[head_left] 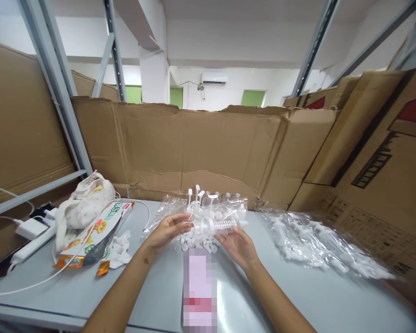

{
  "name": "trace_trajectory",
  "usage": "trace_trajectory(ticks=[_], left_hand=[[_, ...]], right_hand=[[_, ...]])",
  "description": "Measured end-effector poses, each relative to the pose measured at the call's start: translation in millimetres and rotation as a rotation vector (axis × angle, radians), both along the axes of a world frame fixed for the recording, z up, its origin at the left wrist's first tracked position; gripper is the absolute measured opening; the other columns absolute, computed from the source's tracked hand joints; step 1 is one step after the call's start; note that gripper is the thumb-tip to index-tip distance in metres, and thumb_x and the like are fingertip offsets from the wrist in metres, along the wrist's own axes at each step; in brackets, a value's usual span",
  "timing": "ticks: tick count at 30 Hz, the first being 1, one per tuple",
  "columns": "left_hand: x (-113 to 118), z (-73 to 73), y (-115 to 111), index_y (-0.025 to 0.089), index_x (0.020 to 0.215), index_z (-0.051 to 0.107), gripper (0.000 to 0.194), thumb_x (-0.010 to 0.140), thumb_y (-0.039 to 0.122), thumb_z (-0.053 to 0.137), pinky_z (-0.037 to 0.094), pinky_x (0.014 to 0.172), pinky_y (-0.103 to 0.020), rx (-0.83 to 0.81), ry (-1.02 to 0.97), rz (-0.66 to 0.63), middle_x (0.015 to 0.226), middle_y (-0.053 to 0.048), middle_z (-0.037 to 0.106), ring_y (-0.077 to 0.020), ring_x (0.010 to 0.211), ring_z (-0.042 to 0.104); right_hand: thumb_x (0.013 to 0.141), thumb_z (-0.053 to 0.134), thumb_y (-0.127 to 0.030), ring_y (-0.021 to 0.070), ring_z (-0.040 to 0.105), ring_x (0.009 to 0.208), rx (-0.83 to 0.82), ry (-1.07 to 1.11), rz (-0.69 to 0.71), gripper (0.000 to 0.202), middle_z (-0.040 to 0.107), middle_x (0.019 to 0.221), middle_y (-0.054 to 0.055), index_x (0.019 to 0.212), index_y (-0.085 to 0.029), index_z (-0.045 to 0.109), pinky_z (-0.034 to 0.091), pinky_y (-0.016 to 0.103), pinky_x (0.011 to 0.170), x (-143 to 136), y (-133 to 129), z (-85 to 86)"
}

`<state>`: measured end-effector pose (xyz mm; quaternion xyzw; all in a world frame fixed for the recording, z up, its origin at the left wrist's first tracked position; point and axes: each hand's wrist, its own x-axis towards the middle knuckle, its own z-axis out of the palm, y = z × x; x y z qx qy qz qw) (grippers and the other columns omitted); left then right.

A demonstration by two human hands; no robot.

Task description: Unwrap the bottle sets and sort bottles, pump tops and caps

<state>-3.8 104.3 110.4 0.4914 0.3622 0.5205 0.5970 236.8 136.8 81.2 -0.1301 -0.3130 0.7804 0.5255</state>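
My right hand [238, 245] grips a clear ribbed plastic tube [225, 225], which lies sideways and has a white collar at its left end. Close to that collar, my left hand [173, 230] has its thumb and fingers drawn together at some clear and white plastic; what exactly they pinch is unclear. Small white plastic pieces [197, 243] lie heaped just below and between the hands. Behind them, white stick-like parts with flat ends [197, 190] stand up from a clear plastic bag [164, 210].
A phone-like slab [199, 286], its face pixelated, lies in front. To the right are clear bags of white parts [308, 243]. A snack packet [97, 236], crumpled tissue [120, 249], cloth bag [85, 199] and power strip [34, 245] are left. Cardboard [194, 143] walls the table's back.
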Motion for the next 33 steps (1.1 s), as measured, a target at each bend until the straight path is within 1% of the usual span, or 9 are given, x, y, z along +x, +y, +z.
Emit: trace_trajectory(ticks=[4, 9, 12, 18, 22, 24, 28, 31, 33], left_hand=[[-1, 3.4, -4, 0.021, 0.109, 0.061, 0.044, 0.066, 0.026, 0.072, 0.043, 0.09, -0.037, 0.052, 0.106, -0.058, 0.119, -0.01, 0.058, -0.0215, 0.099, 0.059], [2, 9.3, -1, 0.022, 0.11, 0.061, 0.046, 0.065, 0.025, 0.072, 0.045, 0.085, -0.033, 0.072, 0.269, -0.161, 0.114, -0.009, 0.06, -0.021, 0.101, 0.057], [10, 17.3, 0, 0.021, 0.109, 0.062, 0.046, 0.064, 0.026, 0.072, 0.046, 0.082, -0.032, 0.096, 0.286, -0.154, 0.102, -0.008, 0.065, -0.0205, 0.095, 0.06], [15, 33.3, -1, 0.017, 0.098, 0.065, 0.034, 0.067, 0.031, 0.069, 0.047, 0.081, -0.034, 0.208, 0.346, 0.046, 0.099, -0.009, 0.066, -0.0215, 0.092, 0.061], [4, 47.1, -10, 0.018, 0.093, 0.066, 0.028, 0.067, 0.029, 0.068, 0.047, 0.082, -0.033, 0.276, 0.343, 0.121, 0.099, -0.009, 0.067, -0.0213, 0.093, 0.061], [-4, 53.2, -15, 0.018, 0.09, 0.066, 0.026, 0.067, 0.028, 0.068, 0.048, 0.08, -0.033, 0.28, 0.332, 0.155, 0.097, -0.009, 0.067, -0.021, 0.09, 0.062], [-25, 56.3, -23, 0.017, 0.092, 0.065, 0.027, 0.066, 0.027, 0.069, 0.049, 0.073, -0.031, 0.251, 0.286, 0.231, 0.089, -0.008, 0.068, -0.0193, 0.081, 0.062], [-43, 51.0, -28, 0.016, 0.093, 0.065, 0.03, 0.065, 0.027, 0.07, 0.049, 0.071, -0.03, 0.25, 0.244, 0.302, 0.089, -0.008, 0.067, -0.0188, 0.08, 0.062], [-55, 44.6, -33, 0.016, 0.092, 0.065, 0.032, 0.063, 0.028, 0.072, 0.05, 0.071, -0.03, 0.24, 0.234, 0.392, 0.09, -0.008, 0.068, -0.0193, 0.08, 0.062]], right_hand=[[0.068, 0.066, -0.023, 0.018, 0.063, 0.08, -0.025, 0.01, 0.048, 0.004, 0.071, 0.08, -0.001, 0.071, -0.025, 0.065, 0.046, 0.041, 0.086, -2, 0, -1.5], [0.066, 0.068, -0.024, 0.02, 0.063, 0.087, 0.006, -0.003, 0.053, 0.032, 0.069, 0.097, 0.0, 0.097, -0.028, 0.062, 0.041, 0.047, 0.092, -6, -4, 2.3], [0.066, 0.067, -0.025, 0.0217, 0.063, 0.09, 0.018, 0.007, 0.051, 0.043, 0.068, 0.102, 0.001, 0.107, -0.03, 0.058, 0.04, 0.05, 0.093, -7, -6, 4.8], [0.065, 0.068, -0.025, 0.0208, 0.061, 0.095, -0.04, 0.04, 0.014, 0.037, 0.068, 0.101, 0.0, 0.101, -0.029, 0.061, 0.039, 0.048, 0.097, 0, -1, 7.2], [0.069, 0.067, -0.028, 0.0175, 0.063, 0.087, -0.033, 0.071, 0.001, 0.035, 0.07, 0.083, -0.002, 0.103, -0.029, 0.061, 0.037, 0.046, 0.099, 7, 5, 7.3], [0.071, 0.066, -0.029, 0.0174, 0.064, 0.087, -0.026, 0.098, 0.003, 0.036, 0.069, 0.081, -0.002, 0.107, -0.029, 0.06, 0.037, 0.046, 0.1, 9, 7, 6.8], [0.072, 0.066, -0.033, 0.0207, 0.059, 0.105, -0.049, 0.109, 0.008, 0.044, 0.068, 0.101, 0.003, 0.115, -0.028, 0.056, 0.037, 0.044, 0.099, 11, 9, 5.6], [0.073, 0.065, -0.035, 0.0214, 0.054, 0.112, -0.065, 0.08, -0.005, 0.046, 0.06, 0.12, 0.003, 0.117, -0.031, 0.054, 0.039, 0.043, 0.098, 12, 10, 5.6], [0.073, 0.065, -0.035, 0.0211, 0.054, 0.112, -0.068, 0.067, -0.023, 0.044, 0.058, 0.123, 0.002, 0.116, -0.032, 0.054, 0.04, 0.042, 0.098, 13, 11, 6.0]])
